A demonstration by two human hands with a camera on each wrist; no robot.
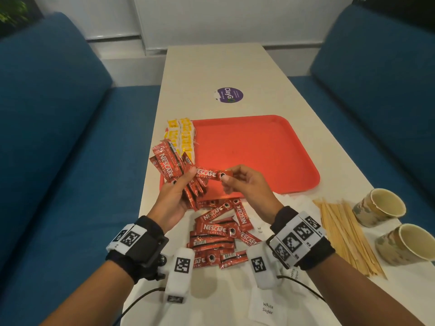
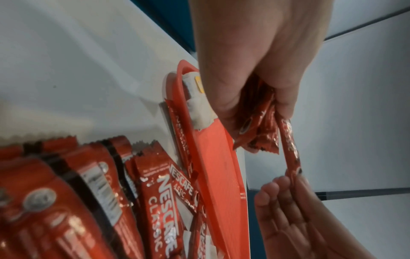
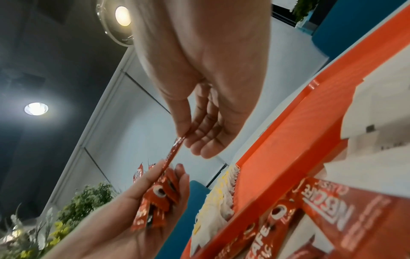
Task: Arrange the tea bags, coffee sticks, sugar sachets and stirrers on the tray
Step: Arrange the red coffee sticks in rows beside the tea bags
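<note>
Left hand point(image 1: 173, 196) grips a fanned bundle of coffee sticks point(image 1: 168, 167), fingers curled round them, thumb on top. Right hand point(image 1: 244, 185) pinches one end of a single coffee stick point(image 1: 210, 174) between thumb and fingertips; its other end sits at the left thumb, so the stick spans the gap between the two hands. Both hands are raised over the near left corner of the red tray point(image 1: 259, 147).

Tea bags point(image 1: 182, 135) are in rows on the tray's left edge, just beyond the left hand. Rest of the tray, ahead of and to the right of the right hand, is bare red plastic.

Loose coffee sticks point(image 1: 221, 234) are piled on the desk point(image 1: 211, 67) below and between the wrists, a few touching the tray's near rim. Wooden stirrers point(image 1: 348, 234) lie in a heap on the desk right of the right wrist. Two paper cups point(image 1: 386, 208) lie on their sides just right of the stirrers. White sugar sachets point(image 1: 268, 308) lie flat on the desk near and under the right forearm, partly hidden by it.

A round purple sticker point(image 1: 228, 95) is on the desk beyond the tray.
</note>
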